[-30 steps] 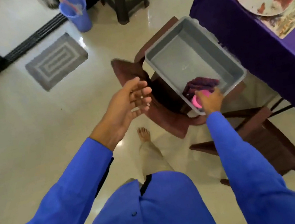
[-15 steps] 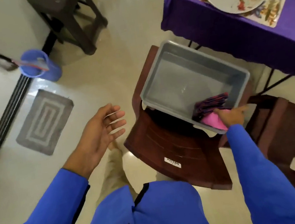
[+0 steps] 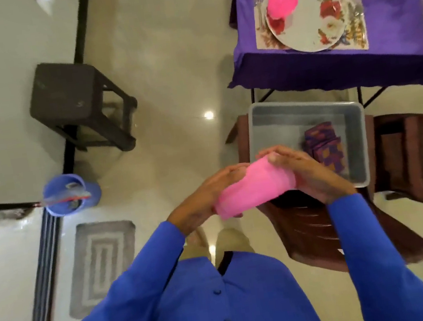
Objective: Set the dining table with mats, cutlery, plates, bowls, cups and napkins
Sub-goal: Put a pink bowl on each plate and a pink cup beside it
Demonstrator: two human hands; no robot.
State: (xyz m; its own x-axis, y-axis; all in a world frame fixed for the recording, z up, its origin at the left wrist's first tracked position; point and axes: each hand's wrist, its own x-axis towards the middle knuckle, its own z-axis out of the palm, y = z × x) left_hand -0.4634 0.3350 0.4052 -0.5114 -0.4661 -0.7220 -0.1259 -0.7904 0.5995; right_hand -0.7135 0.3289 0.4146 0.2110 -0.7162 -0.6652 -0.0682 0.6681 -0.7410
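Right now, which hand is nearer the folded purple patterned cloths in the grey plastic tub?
Right. The right hand, gripping the pink cup, sits right beside the folded purple patterned cloths in the grey plastic tub. The left hand holds the cup's far end.

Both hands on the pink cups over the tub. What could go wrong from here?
1. The pink cups look like a nested stack lying sideways between the left hand and right hand; one might slide out and drop.
2. The grey tub sits on a brown chair with a corner over the seat edge; a bump may tip it.
3. The nearest plate already carries a pink cup, risking a duplicate.
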